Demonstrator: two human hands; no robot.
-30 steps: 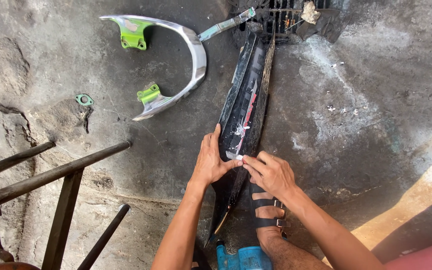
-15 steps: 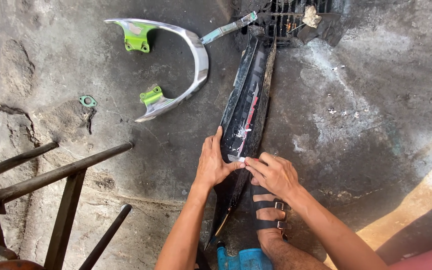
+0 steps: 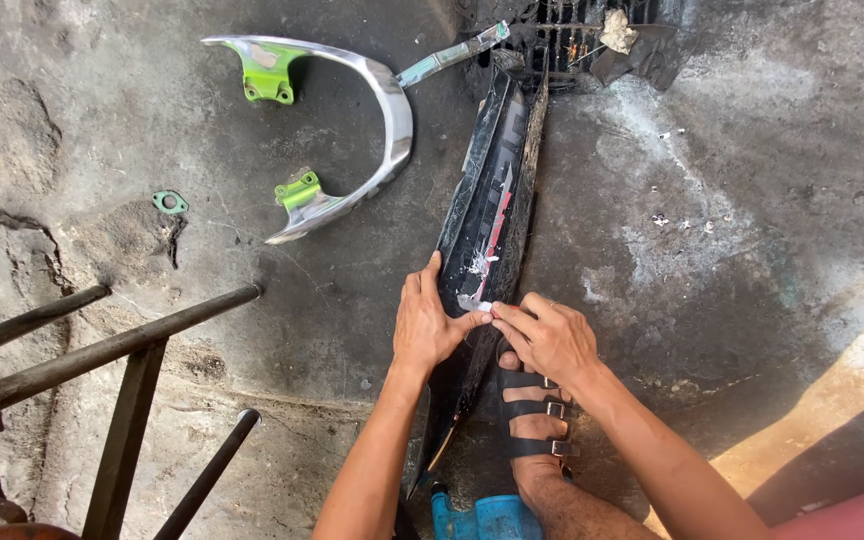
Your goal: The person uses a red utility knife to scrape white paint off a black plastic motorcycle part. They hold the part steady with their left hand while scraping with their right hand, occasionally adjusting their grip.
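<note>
Stained, cracked concrete floor (image 3: 712,200) is seen from above, with a drain grate (image 3: 582,35) at the top edge and a dark metal frame (image 3: 102,350) at lower left. A long black panel (image 3: 482,230) is laid lengthwise on the floor, running from the grate down toward the person; a red stripe and white scuffs are noted on its face. The lower part of the panel is held by the left hand (image 3: 427,325), palm flat along its left edge, thumb pressed toward the middle. A small whitish piece (image 3: 480,305) on the panel is pinched narrowly by the fingers (image 3: 512,318) of the right hand (image 3: 552,340); what the piece is cannot be told. A sandalled foot (image 3: 532,420) is set just beside the panel's lower end. A curved silver rail (image 3: 372,120) with green brackets is lying well apart at upper left, a small green gasket (image 3: 169,203) near it. Step judged in hand: working or peeling something at one spot on the panel's face. The next move is judged to call for steady bracing by the left hand and a fine, controlled pull or press from the right fingertips.
</note>
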